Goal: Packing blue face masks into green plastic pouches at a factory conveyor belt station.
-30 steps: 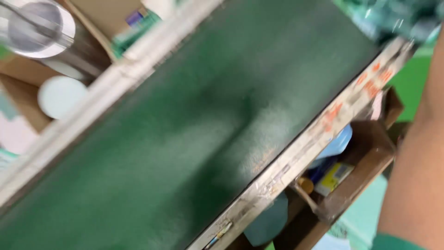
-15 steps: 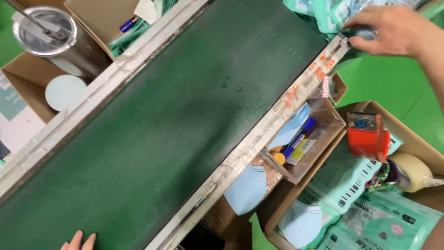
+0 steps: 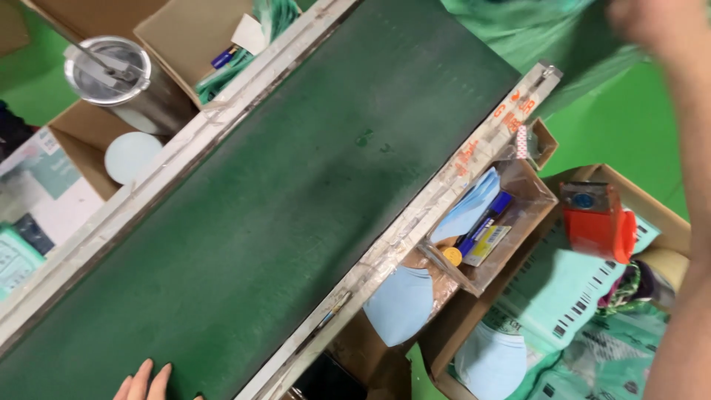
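Head view. My right hand (image 3: 652, 26) sits at the top right corner, blurred and cut by the frame edge; it lies against a green plastic bag (image 3: 533, 30), but I cannot tell if the fingers close on it. The bag is thin, glossy and crumpled, spread across the far end of the dark green conveyor belt (image 3: 281, 200), with its top cropped out of view. Its long axis seems to run left to right along the upper edge, though the blur leaves that unsure. My right forearm drops down the right edge and covers part of the cardboard box (image 3: 666, 218) there. My left hand (image 3: 144, 381) shows only 2 fingertips at the bottom edge, stretched out on the belt and holding nothing. The belt itself runs diagonally from lower left to upper right. An orange tape dispenser (image 3: 596, 218) stands in the box just beside my arm
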